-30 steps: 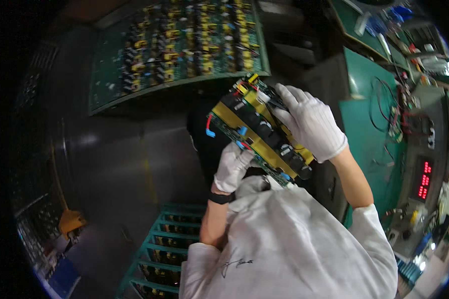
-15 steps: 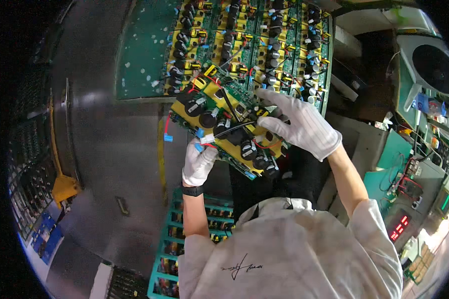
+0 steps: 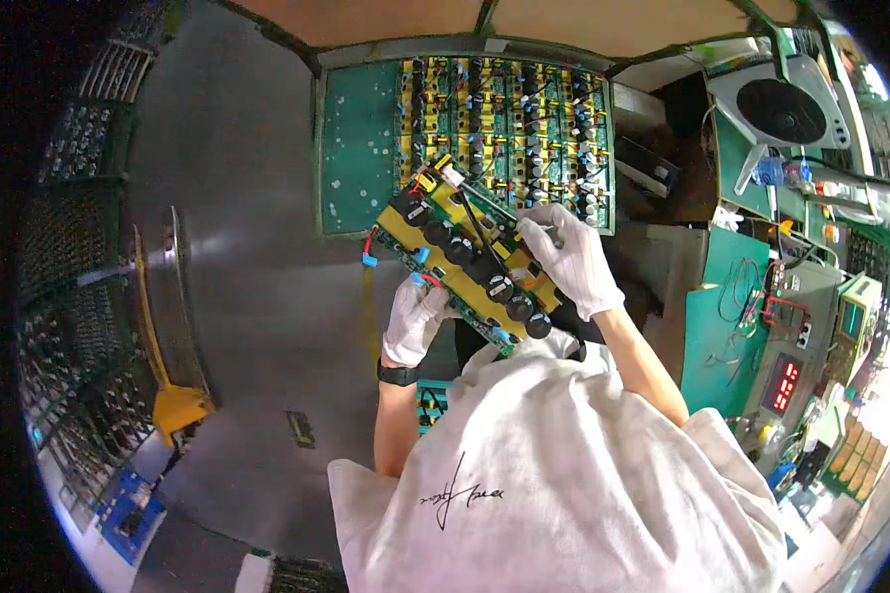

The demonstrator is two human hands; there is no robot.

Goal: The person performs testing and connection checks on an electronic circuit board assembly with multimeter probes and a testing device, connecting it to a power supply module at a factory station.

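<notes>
A long circuit board, yellow and green with a row of black capacitors, is held tilted in front of my body. My left hand, in a white glove, grips its lower left edge, fingers partly hidden beneath. At the upper right edge my gloved right hand has its fingers bent and closed against the board; the fingertips' exact hold is hard to make out. A black cable crosses the board, and a white connector lies at its far end. A red wire with a blue terminal hangs off the left side.
Beyond the board, a green tray carries rows of similar boards. A teal crate is partly visible below my left wrist. At right are a fan-like round unit, a red digital display and loose test leads. A yellow-footed stand is on the left.
The white connector has gone from beside my left hand to the board's far end. My right hand's fingers, spread before, have closed in at the board's edge. The head view has shifted.
</notes>
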